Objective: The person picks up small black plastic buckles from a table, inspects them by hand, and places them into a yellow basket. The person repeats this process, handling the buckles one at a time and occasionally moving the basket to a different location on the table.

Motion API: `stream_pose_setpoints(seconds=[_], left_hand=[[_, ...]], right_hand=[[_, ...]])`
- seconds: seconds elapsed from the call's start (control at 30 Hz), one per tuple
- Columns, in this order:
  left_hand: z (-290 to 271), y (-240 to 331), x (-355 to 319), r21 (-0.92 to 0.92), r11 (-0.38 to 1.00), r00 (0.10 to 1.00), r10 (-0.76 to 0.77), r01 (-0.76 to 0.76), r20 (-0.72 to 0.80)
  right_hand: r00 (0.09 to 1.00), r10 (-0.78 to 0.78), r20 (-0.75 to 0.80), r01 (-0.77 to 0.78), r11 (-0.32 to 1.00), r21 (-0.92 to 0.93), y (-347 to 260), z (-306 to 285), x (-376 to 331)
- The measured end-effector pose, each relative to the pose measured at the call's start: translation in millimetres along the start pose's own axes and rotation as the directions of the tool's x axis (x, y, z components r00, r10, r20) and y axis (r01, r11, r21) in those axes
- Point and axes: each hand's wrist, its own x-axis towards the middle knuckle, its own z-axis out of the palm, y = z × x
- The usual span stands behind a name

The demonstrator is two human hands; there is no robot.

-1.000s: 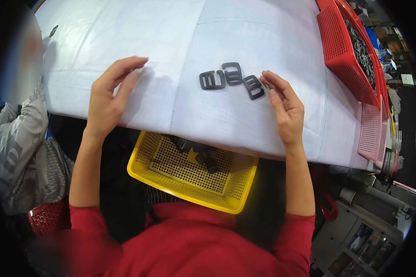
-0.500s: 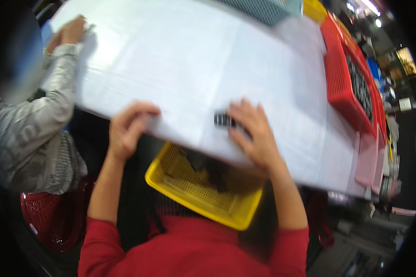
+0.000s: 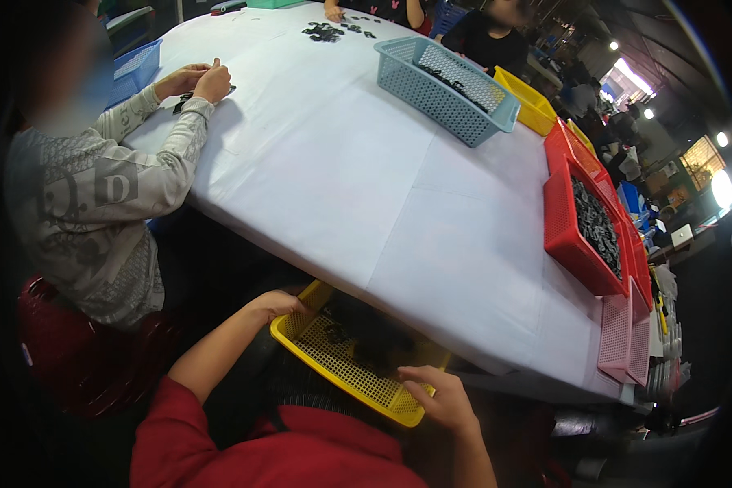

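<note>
A yellow plastic basket (image 3: pixel 358 376) with meshed walls sits tilted at my lap, its far side tucked under the table edge. Dark pieces (image 3: pixel 346 329) lie in its shadowed inside, too dim to make out. My left hand (image 3: pixel 276 304) is closed over the basket's left rim, most of its fingers hidden. At the opposite end my right hand (image 3: pixel 441 395) is over the rim, index finger and thumb apart and pointing inward, with nothing visible between them. The white-covered table (image 3: pixel 333 187) stands just beyond both hands.
A grey-blue basket (image 3: pixel 447 110) and a red basket (image 3: pixel 557 220) with black pieces stand on the table, near a pink basket (image 3: pixel 614 350). On the left, a co-worker's hands (image 3: pixel 199 81) handle small black parts. More black pieces (image 3: pixel 324 32) lie far back.
Both hands have dropped from the tabletop to the yellow basket. The small black strip by my right hand no longer shows on the table. The view has shifted, showing more of the far side.
</note>
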Motion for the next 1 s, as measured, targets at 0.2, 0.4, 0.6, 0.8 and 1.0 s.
stream_pose_setpoints(seconds=[0.2, 0.4, 0.6, 0.8, 1.0], left_hand=[[-14.3, -48.0, -52.8, -0.049, 0.989, 0.988, 0.139, -0.142, -0.069], [-67.8, -150.3, -144.6, -0.308, 0.876, 0.892, 0.244, -0.371, -0.38], [-72.0, -244.0, -234.5, -0.433, 0.63, 0.689, 0.233, -0.645, -0.686], [-46.5, -193.6, -258.2, -0.343, 0.562, 0.595, 0.356, -0.753, -0.721], [-54.9, -100.9, -249.8, -0.273, 0.666, 0.674, 0.469, -0.694, -0.571]], right_hand=[[0.851, 0.111, -0.514, -0.216, 0.965, -0.149, 65.0, 44.1, -28.6], [0.961, 0.232, 0.15, -0.273, 0.883, 0.381, 47.2, 124.8, 17.1], [0.925, -0.229, 0.302, 0.156, 0.956, 0.248, -43.6, 146.7, 49.5], [0.869, -0.25, 0.427, -0.17, 0.66, 0.732, -80.6, 91.9, 65.5], [0.888, -0.173, 0.426, -0.346, 0.36, 0.866, -64.8, 31.2, 36.0]])
